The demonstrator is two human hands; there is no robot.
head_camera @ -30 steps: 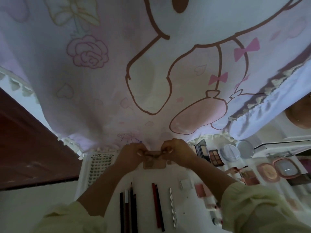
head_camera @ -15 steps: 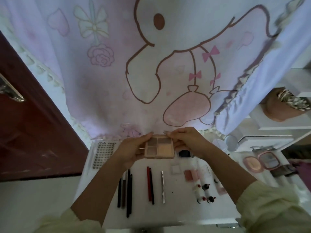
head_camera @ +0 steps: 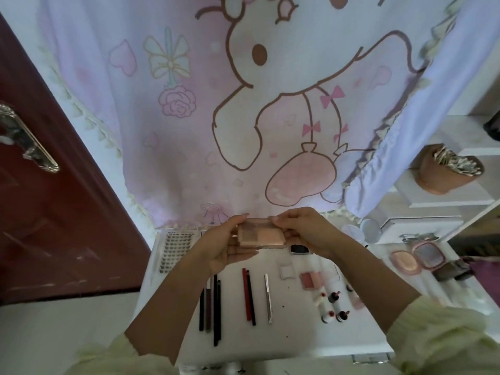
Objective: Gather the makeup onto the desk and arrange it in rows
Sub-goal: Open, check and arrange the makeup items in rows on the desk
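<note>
A peach eyeshadow palette point(head_camera: 261, 235) is held above the back of the white desk point(head_camera: 297, 339). My left hand point(head_camera: 224, 246) grips its left end and my right hand point(head_camera: 303, 231) pinches its right end. Below it on the desk lie dark pencils point(head_camera: 213, 307), two red pencils point(head_camera: 248, 296) and a thin silver stick point(head_camera: 267, 299), all side by side. To the right sit a pink blush pan point(head_camera: 311, 278), small bottles point(head_camera: 331, 307) and a black pot point(head_camera: 299, 249).
A lash tray point(head_camera: 176, 249) lies at the desk's back left. Pink compacts point(head_camera: 418, 258) and round puffs point(head_camera: 361, 230) sit at the right. A cartoon-print curtain point(head_camera: 243, 117) hangs behind, a red door point(head_camera: 54, 198) stands left, and a brown cup of cotton swabs point(head_camera: 446, 171) rests on shelves.
Both hands lifted the palette from the desk's back edge and turned it, so its pans came into view; it now tilts flatter. The camera view rose.
</note>
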